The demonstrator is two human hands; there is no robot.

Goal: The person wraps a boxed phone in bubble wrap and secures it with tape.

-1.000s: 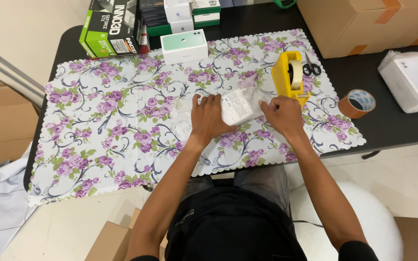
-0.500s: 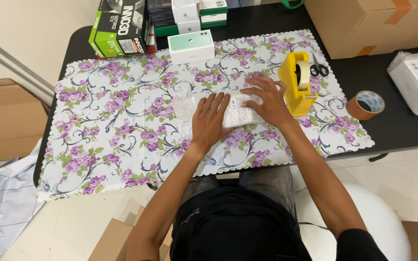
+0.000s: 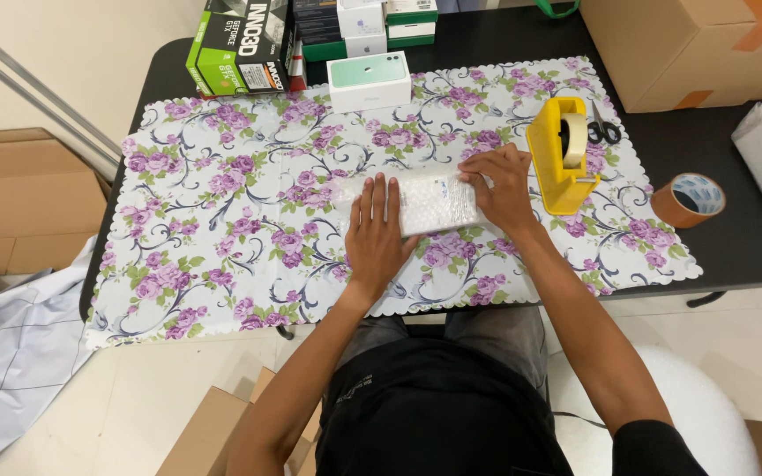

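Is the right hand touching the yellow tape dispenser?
Apart. The head view shows the right hand resting on the bubble-wrapped parcel, with a strip of floral cloth visible between its knuckles and the yellow tape dispenser.

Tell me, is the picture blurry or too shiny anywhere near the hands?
Head view: sharp and evenly lit; the left hand and right hand look crisp, the bubble-wrapped package has only a soft sheen, and the shadows under the yellow tape dispenser are faint.
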